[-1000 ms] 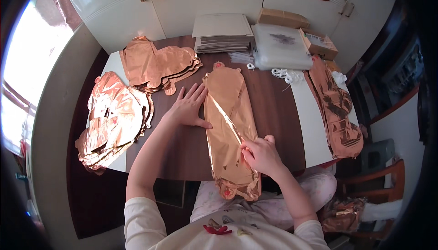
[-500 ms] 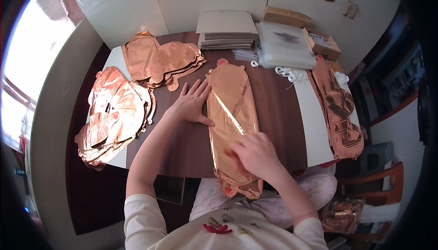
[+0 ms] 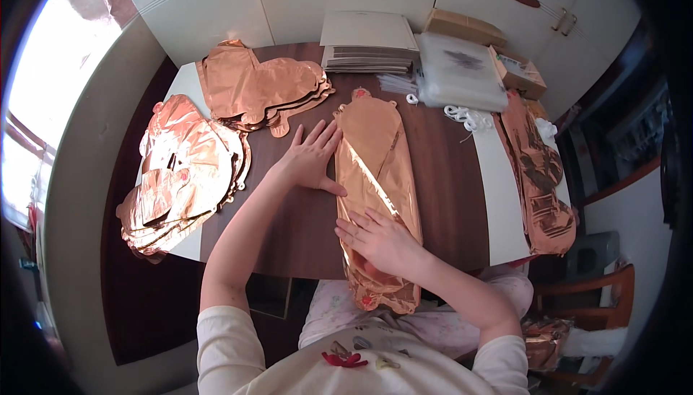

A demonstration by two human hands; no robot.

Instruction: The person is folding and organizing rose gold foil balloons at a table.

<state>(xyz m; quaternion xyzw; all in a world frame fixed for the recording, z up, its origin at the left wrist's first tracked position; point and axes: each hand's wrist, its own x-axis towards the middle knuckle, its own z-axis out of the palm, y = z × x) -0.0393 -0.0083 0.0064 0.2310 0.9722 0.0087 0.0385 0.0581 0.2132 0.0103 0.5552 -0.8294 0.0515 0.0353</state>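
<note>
A flat copper-coloured foil balloon [image 3: 372, 135], folded into a long strip, lies lengthwise on the brown table in front of me. Its near end hangs over the table edge toward my lap. My left hand [image 3: 312, 160] lies flat with spread fingers, the fingertips on the foil's left edge and the palm on the table. Across the lower part of the foil rests my right hand [image 3: 379, 240], palm down, fingers stretched toward the left. Neither hand grips anything.
Stacks of foil balloons lie at the far left [image 3: 263, 85] and left [image 3: 191, 171]. Folded foil [image 3: 534, 186] lies on the right. Along the back are a stack of grey cardboard sheets [image 3: 368, 41], clear plastic bags [image 3: 462, 74], white string [image 3: 468, 117] and an open carton [image 3: 518, 72].
My right hand has gone from curled fingers to a flat palm, and moved slightly left and down the foil. My left hand stays at the foil's edge. The whole view has shifted slightly.
</note>
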